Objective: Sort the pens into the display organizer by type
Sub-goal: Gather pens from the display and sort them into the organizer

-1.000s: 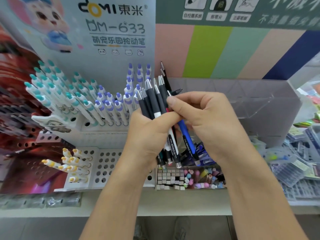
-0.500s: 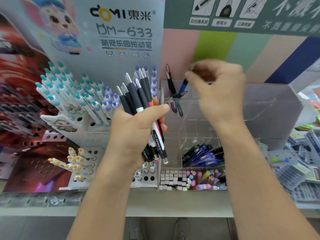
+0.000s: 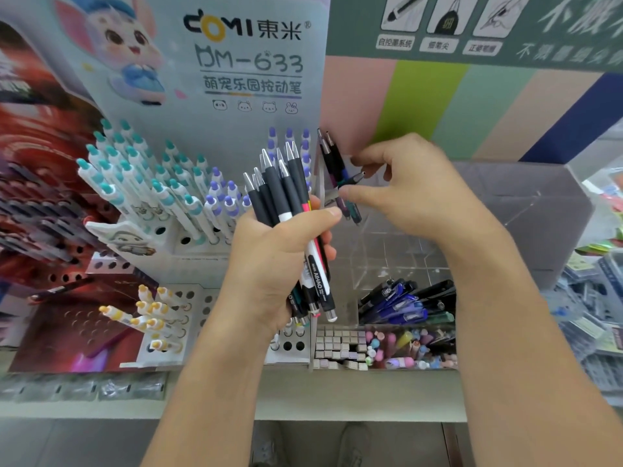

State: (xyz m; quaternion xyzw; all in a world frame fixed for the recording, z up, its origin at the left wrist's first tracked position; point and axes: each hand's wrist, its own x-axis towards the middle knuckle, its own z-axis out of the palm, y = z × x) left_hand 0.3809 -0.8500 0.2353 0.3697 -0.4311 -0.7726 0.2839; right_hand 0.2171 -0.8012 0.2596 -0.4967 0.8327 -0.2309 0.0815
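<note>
The display card (image 3: 202, 79) behind the white pen rack reads "DOMI 東米" with an ® mark at top, "DM-633" below that, then a line of Chinese characters, "萌宠乐园按动笔". A white pen (image 3: 315, 274) in the bundle below the card carries "AIHAO" on its barrel. The green sign (image 3: 472, 28) right of the card bears Chinese labels too blurred to read.

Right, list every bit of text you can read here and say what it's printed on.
"DOMI 東米": display card behind the white pens.
"DM-633": same card, below the brand.
"萌宠乐园按动笔": same card, under the number.
"AIHAO": white pen in the left hand.
Green sign captions and large characters: too blurred to read.
</note>
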